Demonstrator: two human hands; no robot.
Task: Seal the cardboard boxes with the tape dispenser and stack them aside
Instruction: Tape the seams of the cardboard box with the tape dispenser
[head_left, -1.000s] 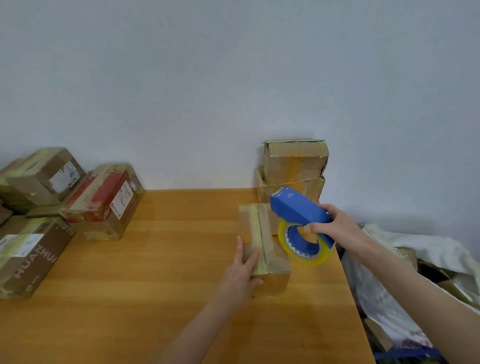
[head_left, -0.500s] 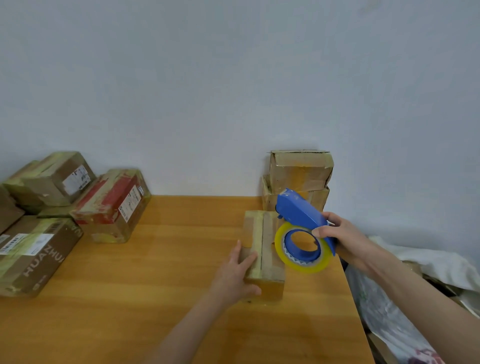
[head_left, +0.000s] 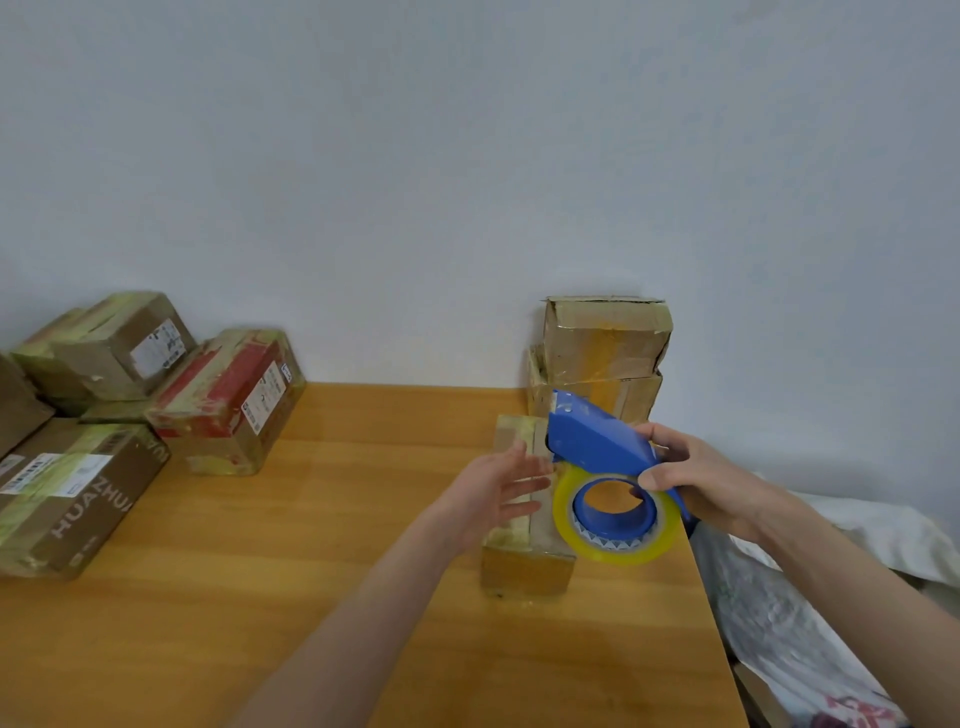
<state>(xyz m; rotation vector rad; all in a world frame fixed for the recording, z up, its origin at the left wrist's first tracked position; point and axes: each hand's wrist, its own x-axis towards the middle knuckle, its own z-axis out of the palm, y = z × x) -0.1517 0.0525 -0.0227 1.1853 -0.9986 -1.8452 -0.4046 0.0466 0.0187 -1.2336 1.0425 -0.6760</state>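
A small taped cardboard box (head_left: 524, 561) lies on the wooden table (head_left: 291, 571) near its right edge. My right hand (head_left: 701, 478) grips a blue tape dispenser (head_left: 597, 441) with a yellowish tape roll (head_left: 615, 514), held just above the box's right side. My left hand (head_left: 498, 483) hovers over the box with fingers spread and straight, holding nothing. Behind the box, two cardboard boxes (head_left: 605, 338) stand stacked against the wall.
Several taped boxes sit at the table's left: a red-labelled one (head_left: 234, 400), a brown one printed HUAN (head_left: 72, 493), and others (head_left: 109, 348) behind. Off the right table edge lie white plastic bags (head_left: 789, 623). A bare wall rises behind.
My left hand has lifted off the box and opened, fingers spread. The dispenser has come slightly lower and nearer the box top. The camera has tilted up a little.
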